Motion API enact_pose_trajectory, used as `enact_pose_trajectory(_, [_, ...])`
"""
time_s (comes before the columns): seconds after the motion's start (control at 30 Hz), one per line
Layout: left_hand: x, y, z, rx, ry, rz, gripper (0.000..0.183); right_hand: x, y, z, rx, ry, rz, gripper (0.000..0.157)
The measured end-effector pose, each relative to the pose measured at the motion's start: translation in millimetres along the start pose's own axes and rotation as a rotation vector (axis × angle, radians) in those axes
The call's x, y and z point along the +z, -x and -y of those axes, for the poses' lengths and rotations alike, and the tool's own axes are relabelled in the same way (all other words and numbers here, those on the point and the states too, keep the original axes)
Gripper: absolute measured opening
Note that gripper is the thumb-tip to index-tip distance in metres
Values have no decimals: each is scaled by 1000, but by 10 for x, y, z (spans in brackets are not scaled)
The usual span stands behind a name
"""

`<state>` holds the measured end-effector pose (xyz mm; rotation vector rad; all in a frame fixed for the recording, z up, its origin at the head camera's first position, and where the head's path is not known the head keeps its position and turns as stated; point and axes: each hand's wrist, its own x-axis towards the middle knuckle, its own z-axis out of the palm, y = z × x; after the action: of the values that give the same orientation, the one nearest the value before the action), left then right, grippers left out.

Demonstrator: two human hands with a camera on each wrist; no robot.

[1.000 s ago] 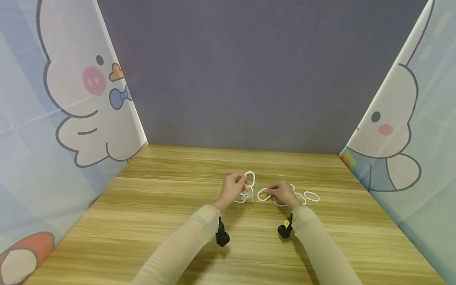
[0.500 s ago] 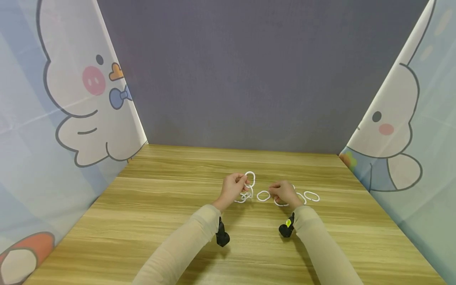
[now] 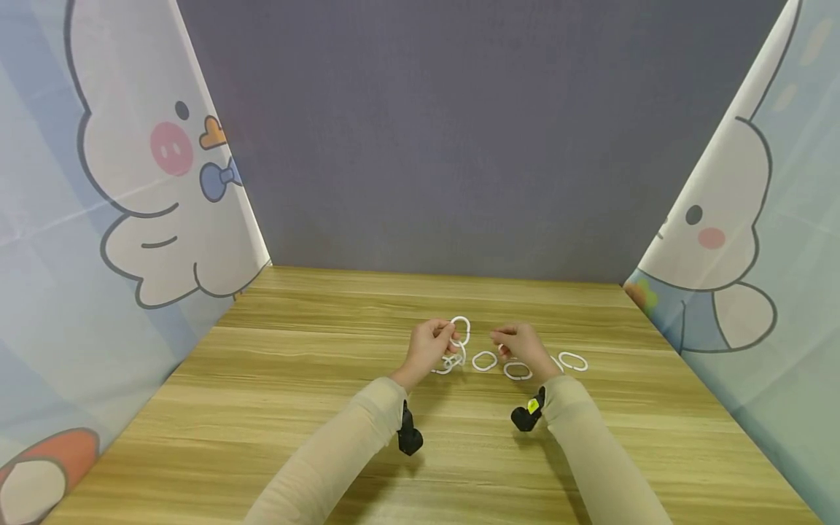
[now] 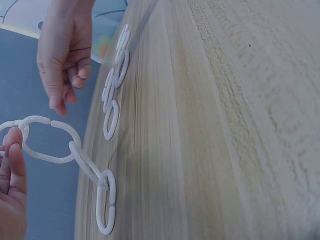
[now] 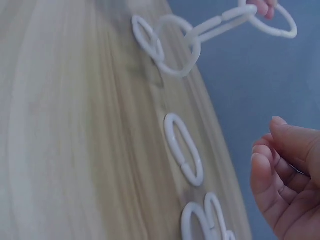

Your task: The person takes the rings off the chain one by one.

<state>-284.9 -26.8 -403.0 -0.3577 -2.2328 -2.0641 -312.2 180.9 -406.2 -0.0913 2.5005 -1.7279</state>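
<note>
We are pinching a white link chain (image 4: 76,150) with our left hand (image 3: 428,346), toward the back edge of the bench (image 3: 295,408). Our right hand (image 3: 523,348) is hanging loosely curled, holding nothing, by loose links (image 5: 174,146).

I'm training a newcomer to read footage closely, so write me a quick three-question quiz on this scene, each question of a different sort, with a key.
1. Which hand pinches the chain?
2. True or false: the right hand holds nothing.
3. Where do the loose rings lie?
A) In a box
B) On the table
C) On a plate

Key: 1. The left hand; 2. True; 3. B
</note>
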Motion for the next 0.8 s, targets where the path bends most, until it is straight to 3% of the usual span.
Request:
enact_pose_trajectory(0.2, [4, -12, 10, -4, -9, -3, 18, 24, -3, 94, 6, 14, -2, 33])
enact_pose_trajectory(0.63, [-5, -7, -2, -22, -6, 10, 20, 124, 36, 293, -96, 21, -5, 33])
enact_pose_trajectory(0.8, [-23, 76, -159, -10, 4, 26, 19, 164, 51, 360, -133, 26, 5, 31])
